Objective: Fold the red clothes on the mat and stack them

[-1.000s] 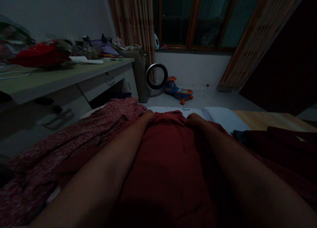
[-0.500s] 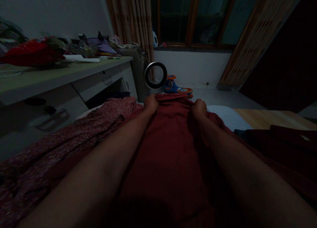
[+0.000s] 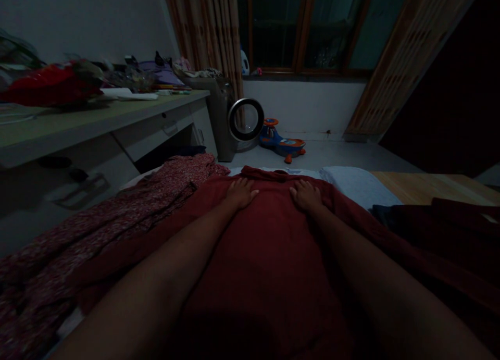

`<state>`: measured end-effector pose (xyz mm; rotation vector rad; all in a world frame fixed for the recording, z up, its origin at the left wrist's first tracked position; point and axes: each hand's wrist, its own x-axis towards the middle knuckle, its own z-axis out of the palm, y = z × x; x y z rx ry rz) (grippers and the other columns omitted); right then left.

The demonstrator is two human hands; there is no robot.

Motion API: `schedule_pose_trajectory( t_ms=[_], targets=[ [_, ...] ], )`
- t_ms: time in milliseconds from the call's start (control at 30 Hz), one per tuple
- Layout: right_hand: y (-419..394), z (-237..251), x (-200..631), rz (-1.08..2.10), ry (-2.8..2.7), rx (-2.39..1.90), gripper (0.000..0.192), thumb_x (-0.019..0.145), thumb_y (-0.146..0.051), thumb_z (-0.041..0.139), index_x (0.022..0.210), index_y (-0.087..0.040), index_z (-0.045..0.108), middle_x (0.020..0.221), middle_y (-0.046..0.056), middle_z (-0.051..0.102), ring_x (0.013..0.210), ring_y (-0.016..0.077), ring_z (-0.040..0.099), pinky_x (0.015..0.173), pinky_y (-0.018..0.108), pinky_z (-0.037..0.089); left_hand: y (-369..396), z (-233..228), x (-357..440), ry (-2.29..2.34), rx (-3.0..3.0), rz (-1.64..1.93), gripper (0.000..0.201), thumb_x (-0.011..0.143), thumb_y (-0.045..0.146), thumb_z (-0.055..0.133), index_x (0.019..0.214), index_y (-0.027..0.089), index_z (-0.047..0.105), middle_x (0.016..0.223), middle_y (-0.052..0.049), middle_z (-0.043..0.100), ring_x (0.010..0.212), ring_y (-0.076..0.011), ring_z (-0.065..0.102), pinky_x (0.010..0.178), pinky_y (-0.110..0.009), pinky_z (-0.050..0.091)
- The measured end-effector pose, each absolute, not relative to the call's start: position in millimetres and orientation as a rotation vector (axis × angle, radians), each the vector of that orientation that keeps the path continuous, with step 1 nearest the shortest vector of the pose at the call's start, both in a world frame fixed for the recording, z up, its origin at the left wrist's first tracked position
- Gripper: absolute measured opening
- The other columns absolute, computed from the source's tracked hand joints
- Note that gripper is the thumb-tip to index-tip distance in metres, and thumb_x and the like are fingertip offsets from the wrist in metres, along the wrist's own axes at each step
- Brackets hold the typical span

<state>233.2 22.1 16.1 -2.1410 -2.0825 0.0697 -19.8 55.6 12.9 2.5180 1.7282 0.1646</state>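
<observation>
While both palms lie flat on the dark red garment (image 3: 269, 256), the work in hand looks like smoothing it out over the bed (image 3: 351, 180). The left hand (image 3: 240, 192) and the right hand (image 3: 305, 194) rest side by side near the far edge of the cloth, fingers spread and pinching nothing. To do this well, I would judge it best to press lightly and sweep outward from the middle toward each side, so creases run off the edges rather than bunch under the wrists. The floral fabric (image 3: 117, 214) lies just beside the garment on the left, touching or overlapping it, so the left stroke should stop short of dragging it along. Another dark cloth (image 3: 441, 219) sits to the right. Dim light hides fine wrinkles; feel may serve better than sight.
</observation>
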Motion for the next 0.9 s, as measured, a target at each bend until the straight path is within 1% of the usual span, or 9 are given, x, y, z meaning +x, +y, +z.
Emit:
schedule_pose_trajectory(
  t_ms=[100,200,267,333,400,467,667,800,900],
  targets=[
    [35,24,246,0.114,-1.897,-2.336,0.048,0.097,-0.043,0.029,0.12,-0.015,0.062,0.128,0.017,0.058,0.119,0.0302,0.051,0.098,0.046,0.038,70,22,-30,1.943,2.297,0.33,0.048,0.096,0.047,0.032,0.121,0.014,0.058,0.128,-0.018,0.058,0.124,-0.0319,0.051,0.103,-0.048,0.037],
    [48,34,247,0.062,-1.876,-2.315,0.044,0.096,-0.038,0.033,0.115,-0.015,0.066,0.115,0.018,0.065,0.112,0.0299,0.056,0.093,0.04,0.041,85,30,-32,2.077,2.149,0.548,0.037,0.093,0.031,0.043,0.123,0.013,0.055,0.127,-0.017,0.059,0.123,-0.0284,0.052,0.103,-0.041,0.039],
    [56,37,241,0.006,-1.95,-2.171,0.039,0.093,-0.035,0.044,0.124,-0.019,0.061,0.12,0.015,0.063,0.116,0.0286,0.054,0.094,0.037,0.04,94,33,-28,2.04,2.154,0.647,0.05,0.086,0.017,0.052,0.135,0.013,0.044,0.141,-0.016,0.049,0.131,-0.0245,0.045,0.106,-0.034,0.036],
    [64,36,231,0.032,-2.015,-2.063,0.052,0.085,-0.034,0.059,0.135,-0.024,0.051,0.128,0.012,0.059,0.12,0.0288,0.05,0.095,0.037,0.039,100,32,-21,1.921,2.121,0.686,0.07,0.078,0.009,0.058,0.143,0.011,0.033,0.148,-0.016,0.041,0.135,-0.0223,0.041,0.107,-0.029,0.035],
    [70,32,222,0.108,-2.043,-2.036,0.059,0.079,-0.034,0.066,0.135,-0.025,0.049,0.13,0.011,0.058,0.122,0.03,0.048,0.096,0.039,0.038,105,28,-15,1.825,2.02,0.714,0.082,0.073,0.007,0.062,0.146,0.01,0.027,0.146,-0.017,0.043,0.131,-0.0225,0.046,0.104,-0.028,0.038],
    [73,28,217,0.153,-2.034,-2.031,0.044,0.081,-0.031,0.062,0.124,-0.024,0.057,0.125,0.01,0.061,0.118,0.0291,0.05,0.097,0.042,0.036,107,24,-11,1.793,1.936,0.764,0.083,0.071,0.007,0.063,0.146,0.01,0.028,0.138,-0.017,0.052,0.121,-0.0227,0.054,0.098,-0.029,0.043],
    [63,27,224,0.06,-2.099,-1.857,0.025,0.075,-0.018,0.056,0.099,-0.019,0.06,0.103,0.008,0.068,0.097,0.0236,0.059,0.099,0.042,0.033,93,21,-19,1.657,2.038,0.84,0.029,0.073,0.011,0.06,0.1,0.016,0.069,0.102,-0.006,0.069,0.098,-0.0214,0.062,0.087,-0.03,0.048],
    [51,40,234,0.204,-2.158,-1.681,0.028,0.07,-0.017,0.057,0.098,-0.019,0.062,0.099,0.006,0.069,0.088,0.0212,0.06,0.076,0.027,0.043,78,24,-27,1.42,2.128,0.987,0.018,0.072,0.013,0.061,0.087,0.017,0.069,0.099,-0.005,0.067,0.097,-0.02,0.062,0.086,-0.03,0.049],
    [47,58,240,0.487,-2.126,-1.617,0.022,0.071,-0.019,0.057,0.091,-0.017,0.066,0.091,0.004,0.07,0.082,0.0194,0.061,0.068,0.024,0.044,72,34,-29,1.22,1.86,0.952,0.021,0.075,0.016,0.06,0.096,0.017,0.065,0.091,-0.004,0.068,0.077,-0.0162,0.066,0.067,-0.027,0.052]
  ],
)
